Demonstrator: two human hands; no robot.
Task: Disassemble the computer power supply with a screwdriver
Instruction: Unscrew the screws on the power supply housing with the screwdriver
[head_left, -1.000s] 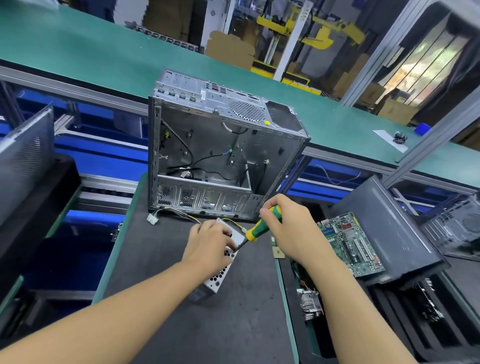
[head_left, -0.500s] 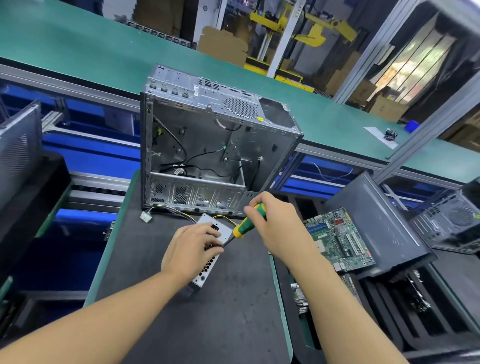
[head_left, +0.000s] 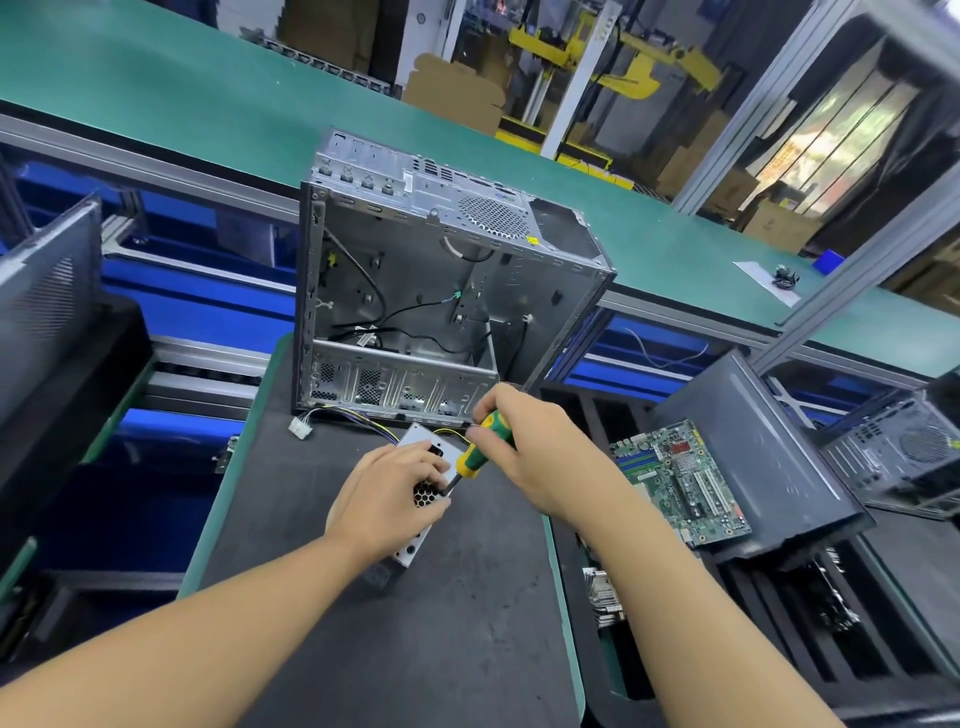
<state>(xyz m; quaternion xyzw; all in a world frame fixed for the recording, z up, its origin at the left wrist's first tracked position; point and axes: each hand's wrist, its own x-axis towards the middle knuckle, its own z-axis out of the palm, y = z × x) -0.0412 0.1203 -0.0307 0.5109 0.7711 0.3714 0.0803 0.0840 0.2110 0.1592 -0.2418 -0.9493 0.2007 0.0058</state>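
**Screwdriver tip working at the power supply's grille face**

On the dark bench (head_left: 415, 649), around its middle and nearer the right edge than the left, the left hand (head_left: 389, 499) is lying over the power supply (head_left: 415, 435), its fingers curling down onto the silver housing and holding it against the mat. The unit is lying flat, with a patch of its honeycomb grille showing between the fingers. The right hand (head_left: 524, 452) is gripping the screwdriver (head_left: 480, 444), fingers wrapping round the green and yellow handle; the shaft is slanting down and leftwards, its tip meeting the housing just beside the left fingertips. Whether the tip is sitting in a screw cannot be told.

Yellow, black and purple wires (head_left: 353, 415) are trailing from the unit towards the left, ending in a white connector (head_left: 300, 428) lying on the mat. Just behind, an open computer case (head_left: 415, 291) is standing upright at the bench's far edge, loose black cables hanging inside it. Off the right edge, a green motherboard (head_left: 680, 483) is resting in a bin.
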